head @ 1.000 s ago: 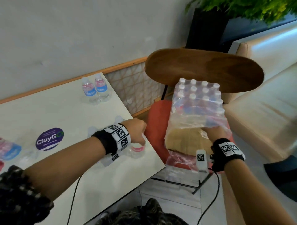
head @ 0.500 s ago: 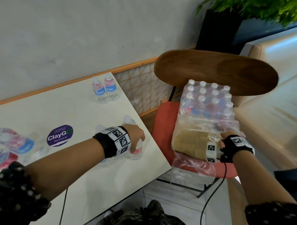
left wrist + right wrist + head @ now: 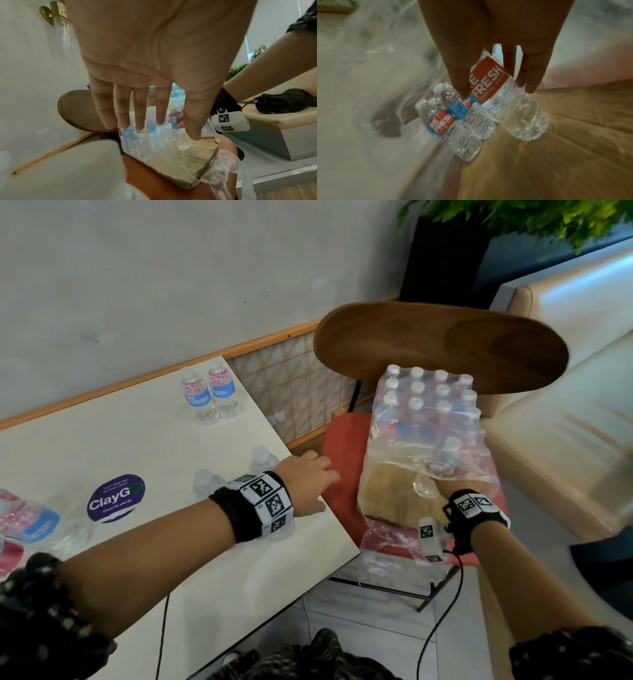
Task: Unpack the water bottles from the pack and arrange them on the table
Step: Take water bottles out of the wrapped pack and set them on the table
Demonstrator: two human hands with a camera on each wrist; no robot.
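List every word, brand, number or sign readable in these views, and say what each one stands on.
"ClayGo": purple round sticker on the white table; the small print under it is too small to read.
"RE FRESH": red label of the bottle held by the right hand.
"RE FRESH", partly cut: two standing bottles at the table's far edge.
Barcode on the pack: digits unreadable.

Head looks down; wrists close, all share pack (image 3: 424, 440).

Right hand (image 3: 445, 487) hidden inside pack (image 3: 424, 446); right wrist view blurred; table (image 3: 137, 446) cut off left.
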